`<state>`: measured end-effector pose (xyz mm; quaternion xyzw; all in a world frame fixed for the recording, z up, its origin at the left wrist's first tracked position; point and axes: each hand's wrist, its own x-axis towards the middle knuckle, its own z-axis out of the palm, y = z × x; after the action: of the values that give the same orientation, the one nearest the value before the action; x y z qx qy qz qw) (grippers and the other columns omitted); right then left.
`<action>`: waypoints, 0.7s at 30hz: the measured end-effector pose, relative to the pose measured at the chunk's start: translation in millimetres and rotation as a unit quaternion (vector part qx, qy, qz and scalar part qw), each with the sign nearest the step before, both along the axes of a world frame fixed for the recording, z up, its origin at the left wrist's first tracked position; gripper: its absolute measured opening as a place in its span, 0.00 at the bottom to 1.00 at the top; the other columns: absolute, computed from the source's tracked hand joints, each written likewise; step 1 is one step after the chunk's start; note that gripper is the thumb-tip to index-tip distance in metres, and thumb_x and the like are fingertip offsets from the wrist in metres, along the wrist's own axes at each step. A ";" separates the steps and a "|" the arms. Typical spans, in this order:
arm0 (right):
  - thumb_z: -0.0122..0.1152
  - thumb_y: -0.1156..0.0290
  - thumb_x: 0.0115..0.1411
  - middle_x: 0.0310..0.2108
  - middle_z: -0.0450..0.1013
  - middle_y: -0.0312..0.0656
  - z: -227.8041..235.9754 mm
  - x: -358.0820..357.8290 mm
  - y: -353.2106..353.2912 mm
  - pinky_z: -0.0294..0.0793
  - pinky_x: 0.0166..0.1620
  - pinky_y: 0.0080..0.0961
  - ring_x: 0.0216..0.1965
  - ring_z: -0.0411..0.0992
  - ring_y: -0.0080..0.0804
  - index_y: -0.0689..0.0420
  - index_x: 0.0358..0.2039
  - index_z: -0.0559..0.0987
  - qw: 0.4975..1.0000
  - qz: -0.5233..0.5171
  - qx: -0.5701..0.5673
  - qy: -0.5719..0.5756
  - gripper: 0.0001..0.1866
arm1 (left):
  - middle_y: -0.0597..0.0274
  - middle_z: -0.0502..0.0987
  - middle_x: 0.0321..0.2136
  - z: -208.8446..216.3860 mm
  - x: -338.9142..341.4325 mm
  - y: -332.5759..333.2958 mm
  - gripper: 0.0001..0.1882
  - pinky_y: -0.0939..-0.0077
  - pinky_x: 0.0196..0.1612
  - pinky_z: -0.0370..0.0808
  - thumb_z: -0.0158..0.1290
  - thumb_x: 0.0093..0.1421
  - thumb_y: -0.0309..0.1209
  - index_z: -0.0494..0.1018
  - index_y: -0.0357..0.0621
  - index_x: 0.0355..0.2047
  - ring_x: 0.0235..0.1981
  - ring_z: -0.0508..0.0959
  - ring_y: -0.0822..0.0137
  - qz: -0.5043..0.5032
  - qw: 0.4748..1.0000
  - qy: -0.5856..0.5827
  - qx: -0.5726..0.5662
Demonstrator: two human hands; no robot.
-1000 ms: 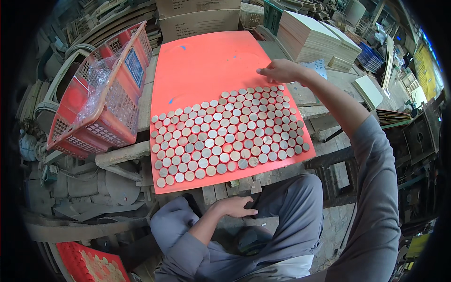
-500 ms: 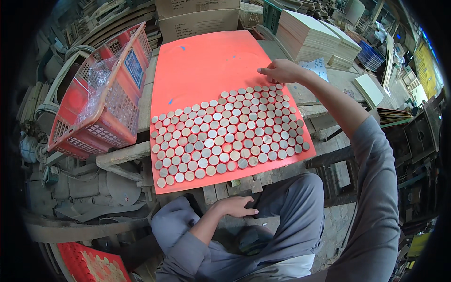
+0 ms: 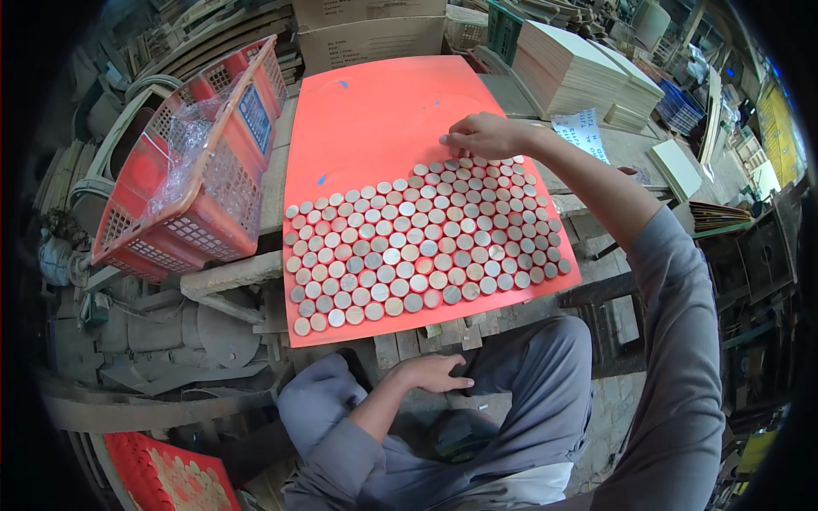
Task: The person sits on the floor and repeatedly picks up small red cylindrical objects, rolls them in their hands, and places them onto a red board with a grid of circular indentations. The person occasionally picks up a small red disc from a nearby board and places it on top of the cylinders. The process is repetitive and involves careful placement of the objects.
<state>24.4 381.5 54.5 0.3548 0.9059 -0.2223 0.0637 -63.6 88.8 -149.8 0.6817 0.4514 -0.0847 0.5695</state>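
A red-orange sheet [image 3: 366, 106] lies on the bench, its near part covered by staggered rows of small round wooden discs [image 3: 392, 255] in pale and greyish tones. My right hand [image 3: 490, 136] is over the far row of discs, toward the sheet's right side. Its fingers are bent down and drawn together at the discs; whatever they hold is hidden beneath them. Low in front of me, my left hand [image 3: 426, 373] rests near my right thigh, thumb and fingers apart, with nothing visible in it.
An orange plastic crate [image 3: 192, 204] with clear bubble wrap stands left of the sheet. Behind it is a cardboard box [image 3: 371, 43]. Stacked pale boards [image 3: 562, 68] and a printed paper [image 3: 581, 136] lie at right. Another red sheet with discs [image 3: 183, 477] is at lower left.
My right hand has moved left along the far row of discs. My left hand stays where it was. The whole view has shifted slightly.
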 end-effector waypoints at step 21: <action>0.39 0.41 0.67 0.34 0.77 0.48 13.2 -26.5 -28.0 0.72 0.44 0.35 0.37 0.74 0.39 0.64 0.40 0.78 0.995 0.041 0.061 0.071 0.35 | 0.43 0.68 0.58 -3.1 -2.2 -2.8 0.43 0.61 0.59 0.66 0.47 0.59 0.63 0.57 0.44 0.64 0.58 0.69 0.49 0.005 1.000 -0.007 0.001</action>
<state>-2.1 353.5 67.8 0.3040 0.9338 -0.1883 -0.0137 -65.8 86.0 -152.9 0.6806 0.4506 -0.0770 0.5726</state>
